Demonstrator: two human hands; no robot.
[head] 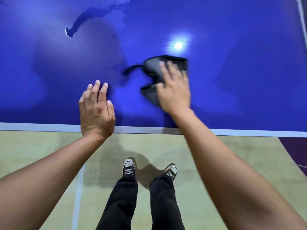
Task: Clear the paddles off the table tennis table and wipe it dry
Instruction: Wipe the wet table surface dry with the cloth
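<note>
The blue table tennis table (232, 80) fills the upper half of the view, with its white edge line (49, 127) nearest me. A dark grey cloth (152, 67), blurred by motion, lies on the table under my right hand (174, 90), which presses it flat with straight fingers. My left hand (96, 110) rests flat on the table beside the near edge, fingers straight and holding nothing. A dark streak of water (86, 19) runs across the far left of the table. No paddle is in view.
A lamp's bright reflection (178, 45) glares on the table just beyond the cloth. A white line (301, 17) crosses the far right corner. Below the table edge are the greenish floor (41, 155) and my legs and sneakers (129, 168).
</note>
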